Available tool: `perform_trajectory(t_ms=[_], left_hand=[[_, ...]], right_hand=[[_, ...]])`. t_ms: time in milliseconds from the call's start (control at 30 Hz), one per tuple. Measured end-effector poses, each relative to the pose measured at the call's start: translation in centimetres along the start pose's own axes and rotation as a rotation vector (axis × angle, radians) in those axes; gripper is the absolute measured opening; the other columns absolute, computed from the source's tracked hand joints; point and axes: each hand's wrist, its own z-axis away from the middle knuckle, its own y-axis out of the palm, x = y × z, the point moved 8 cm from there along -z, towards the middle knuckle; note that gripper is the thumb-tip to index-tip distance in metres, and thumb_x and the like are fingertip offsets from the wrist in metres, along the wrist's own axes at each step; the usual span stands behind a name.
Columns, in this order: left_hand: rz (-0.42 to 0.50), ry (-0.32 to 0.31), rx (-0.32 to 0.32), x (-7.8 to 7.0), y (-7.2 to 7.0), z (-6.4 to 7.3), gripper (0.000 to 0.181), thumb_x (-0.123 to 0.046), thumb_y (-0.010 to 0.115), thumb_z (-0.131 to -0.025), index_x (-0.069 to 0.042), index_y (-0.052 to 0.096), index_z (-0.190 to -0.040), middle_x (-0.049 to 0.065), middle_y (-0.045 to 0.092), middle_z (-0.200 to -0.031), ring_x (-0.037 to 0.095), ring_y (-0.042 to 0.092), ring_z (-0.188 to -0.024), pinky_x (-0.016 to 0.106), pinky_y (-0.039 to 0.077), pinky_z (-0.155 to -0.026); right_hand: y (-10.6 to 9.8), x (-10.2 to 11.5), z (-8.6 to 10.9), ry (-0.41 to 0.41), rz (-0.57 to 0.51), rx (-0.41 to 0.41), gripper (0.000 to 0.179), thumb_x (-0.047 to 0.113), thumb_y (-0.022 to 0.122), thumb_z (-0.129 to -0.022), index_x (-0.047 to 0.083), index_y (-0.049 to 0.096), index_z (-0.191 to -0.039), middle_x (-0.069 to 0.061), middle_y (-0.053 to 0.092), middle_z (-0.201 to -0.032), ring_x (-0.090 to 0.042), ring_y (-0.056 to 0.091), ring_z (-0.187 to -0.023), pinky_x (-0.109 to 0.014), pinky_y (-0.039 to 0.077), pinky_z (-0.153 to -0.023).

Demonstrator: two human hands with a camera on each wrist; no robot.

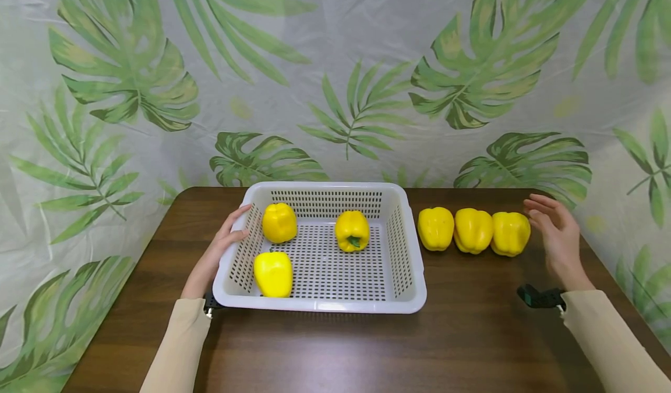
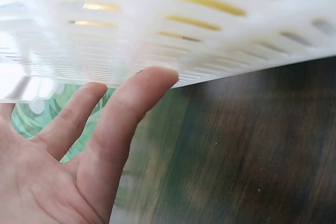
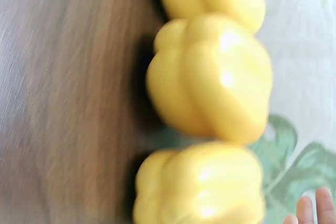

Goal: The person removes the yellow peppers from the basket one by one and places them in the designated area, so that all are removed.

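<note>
A white slotted plastic basket (image 1: 320, 306) stands on the table, its left side held by my left hand (image 1: 217, 253). In the head view, thumb and forefinger lie over the rim; the left wrist view shows other fingers (image 2: 121, 114) against the outer wall. Inside the basket are three yellow bell peppers, one at the back left (image 1: 279, 223), one at the front left (image 1: 274, 274) and one right of the middle (image 1: 352, 230). Beside the rightmost pepper (image 1: 511, 233) outside the basket, my right hand (image 1: 560, 239) hovers with loosely bent fingers, holding nothing.
Right of the basket, two more yellow peppers (image 1: 436, 229) (image 1: 473, 230) stand in a row with the rightmost one. The brown wooden table (image 1: 335, 358) ends at a leaf-patterned cloth (image 1: 356, 43) behind and at the sides.
</note>
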Motion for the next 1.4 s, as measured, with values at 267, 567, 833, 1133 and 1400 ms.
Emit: perform_trajectory(t_ms=[267, 567, 833, 1133, 1400], left_hand=[[-0.019, 0.0, 0.009, 0.0, 0.1, 0.1, 0.055, -0.011, 0.036, -0.1, -0.021, 0.02, -0.152, 0.019, 0.01, -0.156, 0.048, 0.031, -0.129, 0.05, 0.044, -0.091], [-0.069, -0.046, 0.01, 0.3, 0.2, 0.7, 0.056, -0.019, 0.038, -0.101, -0.027, 0.017, -0.153, 0.013, 0.01, -0.156, 0.049, 0.033, -0.127, 0.06, 0.042, -0.089], [-0.075, -0.03, 0.016, 0.2, 0.3, 0.7, 0.056, -0.017, 0.037, -0.101, -0.025, 0.016, -0.153, 0.013, 0.009, -0.157, 0.049, 0.032, -0.128, 0.061, 0.04, -0.09], [-0.082, -0.047, 0.007, 0.2, 0.2, 0.8, 0.057, -0.018, 0.038, -0.101, -0.026, 0.016, -0.153, 0.014, 0.011, -0.156, 0.049, 0.035, -0.125, 0.057, 0.044, -0.088], [-0.079, -0.051, 0.008, 0.3, 0.2, 0.9, 0.057, -0.02, 0.039, -0.101, -0.028, 0.016, -0.153, 0.014, 0.013, -0.155, 0.049, 0.036, -0.124, 0.057, 0.044, -0.088]], right_hand=[[4.2, 1.5, 0.4, -0.032, -0.065, 0.127, 0.033, -0.003, 0.05, -0.096, -0.003, 0.053, -0.129, -0.004, 0.064, -0.113, -0.012, 0.061, -0.098, -0.016, 0.047, -0.083], [9.4, 2.7, 1.0, -0.013, -0.043, 0.28, 0.035, 0.001, 0.048, -0.098, -0.002, 0.049, -0.133, -0.005, 0.061, -0.119, -0.013, 0.06, -0.103, -0.018, 0.047, -0.085], [14.0, 3.8, 1.5, 0.051, 0.045, 0.375, 0.037, 0.009, 0.051, -0.099, 0.002, 0.047, -0.135, -0.004, 0.058, -0.121, -0.013, 0.058, -0.105, -0.019, 0.047, -0.087], [18.9, 4.3, 2.4, 0.114, 0.135, 0.475, 0.038, 0.016, 0.05, -0.1, 0.004, 0.045, -0.136, -0.018, 0.049, -0.13, -0.019, 0.056, -0.11, -0.023, 0.047, -0.089], [22.7, 3.6, 3.1, 0.152, 0.182, 0.549, 0.042, 0.017, 0.047, -0.101, 0.0, 0.041, -0.139, -0.022, 0.047, -0.134, -0.019, 0.055, -0.111, -0.034, 0.045, -0.095]])
